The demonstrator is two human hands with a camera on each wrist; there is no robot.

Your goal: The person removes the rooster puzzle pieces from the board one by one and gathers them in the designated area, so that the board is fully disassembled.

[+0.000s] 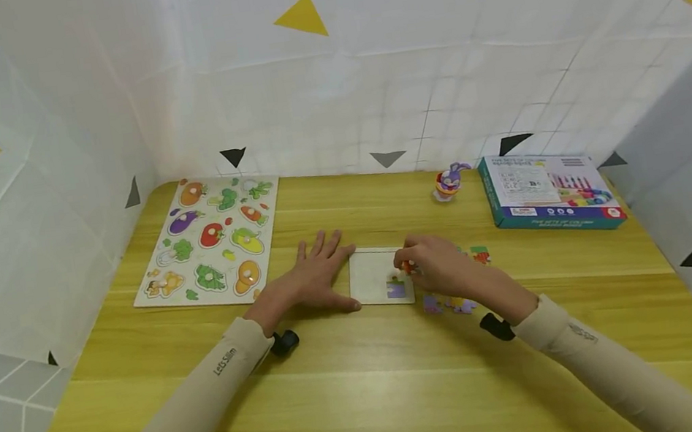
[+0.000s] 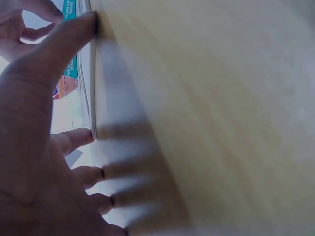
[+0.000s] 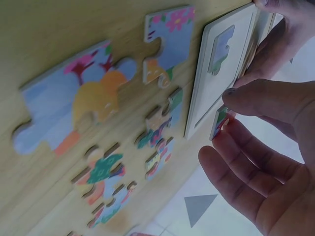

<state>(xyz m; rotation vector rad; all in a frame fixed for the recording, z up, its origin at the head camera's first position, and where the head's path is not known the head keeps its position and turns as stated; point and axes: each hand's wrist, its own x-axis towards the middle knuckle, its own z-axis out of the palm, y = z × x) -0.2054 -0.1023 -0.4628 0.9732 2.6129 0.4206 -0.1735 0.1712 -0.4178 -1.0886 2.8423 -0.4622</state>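
Observation:
A white puzzle tray (image 1: 368,278) lies flat on the table, with one purple-and-green piece (image 1: 395,288) set in its near right corner. My left hand (image 1: 313,280) rests beside the tray with spread fingers, its thumb and index fingertip touching the left edge. Over the tray's right side, my right hand (image 1: 437,263) pinches a small puzzle piece (image 3: 219,121) between thumb and fingers. In the right wrist view several loose pieces lie beside the tray, among them one with an orange animal (image 3: 81,96) and one with a pink flower (image 3: 172,37).
A vegetable peg board (image 1: 206,241) lies at the back left. A small purple rabbit figure in a cup (image 1: 447,183) stands behind the tray, left of a teal bead-game box (image 1: 551,191). White sheeting (image 1: 304,104) hangs along the table's back edge.

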